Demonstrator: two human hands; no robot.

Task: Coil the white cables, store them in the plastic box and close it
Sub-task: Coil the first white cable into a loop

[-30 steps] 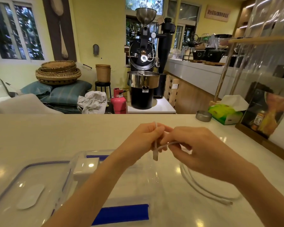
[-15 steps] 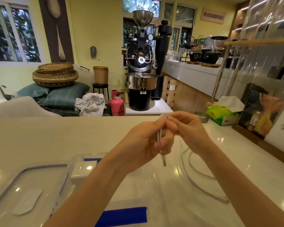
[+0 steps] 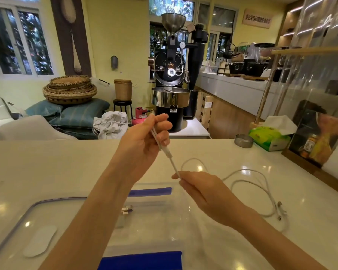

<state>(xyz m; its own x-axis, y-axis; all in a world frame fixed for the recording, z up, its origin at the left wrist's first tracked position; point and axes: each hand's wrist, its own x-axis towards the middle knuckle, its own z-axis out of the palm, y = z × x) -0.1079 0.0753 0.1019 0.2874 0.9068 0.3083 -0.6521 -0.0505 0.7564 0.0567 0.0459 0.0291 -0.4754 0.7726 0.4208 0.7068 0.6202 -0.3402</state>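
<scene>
Head view: the pale tabletop (image 3: 47,168) is seen carrying the open plastic box (image 3: 164,215), near both hands. A white cable (image 3: 169,154) is held taut and slanted between the raised left hand (image 3: 144,141), fingers curled round its plug end, and the lower right hand (image 3: 207,191), pinching it. Its loose loops are trailed rightward, nearer the right hand. The box contents are hard to make out.

On the counter (image 3: 47,172), the lid (image 3: 27,221) lies left of the plastic box (image 3: 164,221); loose cable (image 3: 258,184) lies right of it, tissue box (image 3: 269,137) far behind.
</scene>
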